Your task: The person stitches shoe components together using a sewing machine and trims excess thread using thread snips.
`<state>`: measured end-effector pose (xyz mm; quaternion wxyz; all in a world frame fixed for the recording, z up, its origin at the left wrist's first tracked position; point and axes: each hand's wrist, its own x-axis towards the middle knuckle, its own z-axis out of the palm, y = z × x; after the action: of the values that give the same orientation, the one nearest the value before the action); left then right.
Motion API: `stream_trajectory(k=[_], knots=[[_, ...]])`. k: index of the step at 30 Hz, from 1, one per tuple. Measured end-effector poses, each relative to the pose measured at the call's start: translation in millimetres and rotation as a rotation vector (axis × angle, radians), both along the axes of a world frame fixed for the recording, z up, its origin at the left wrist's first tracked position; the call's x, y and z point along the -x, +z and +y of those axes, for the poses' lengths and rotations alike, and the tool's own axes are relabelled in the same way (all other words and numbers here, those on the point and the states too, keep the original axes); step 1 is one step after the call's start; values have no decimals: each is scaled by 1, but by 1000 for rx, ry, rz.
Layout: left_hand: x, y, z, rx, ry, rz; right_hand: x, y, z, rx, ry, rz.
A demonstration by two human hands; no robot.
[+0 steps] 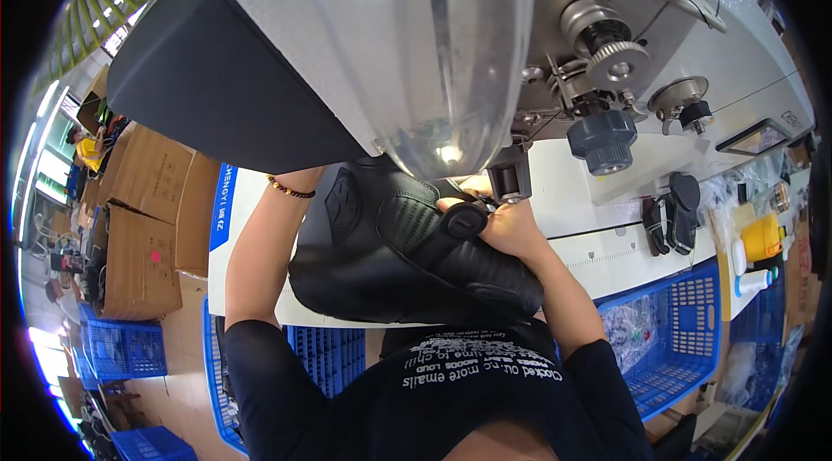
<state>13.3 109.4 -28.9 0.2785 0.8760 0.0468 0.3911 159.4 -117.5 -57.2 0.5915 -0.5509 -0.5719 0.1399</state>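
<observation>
Under the head of a large grey sewing machine (416,45) lies a bulky black leather-like piece (381,262) with ribbed, stitched panels and a raised round patch at its left. My right hand (511,225) is closed at its far right part, with thumb and fingers pinching the material by the machine's foot (509,179). Right beside those fingers is a black strap-like part with a round end (465,221). From the left, my forearm with a beaded bracelet reaches behind the black piece; the machine head hides my left hand and its fingers.
Black rounded parts (672,211) lie on the white table (589,257) at right. Beyond them are thread spools (752,280) and a yellow container (763,238). A blue basket (676,348) stands below right; cardboard boxes (143,244) and blue crates (126,348) are at left.
</observation>
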Motion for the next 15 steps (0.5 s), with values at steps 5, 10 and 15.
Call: stream_trajectory(k=[5,10,15], knots=[[24,30,-38,-84,158,310,11,1,0,-36,-67,8],[69,67,-157,168,110,408,4,-3,-4,-3,-128,-34],[36,29,-216,-45,234,397,15,5,-4,-13,-80,51]])
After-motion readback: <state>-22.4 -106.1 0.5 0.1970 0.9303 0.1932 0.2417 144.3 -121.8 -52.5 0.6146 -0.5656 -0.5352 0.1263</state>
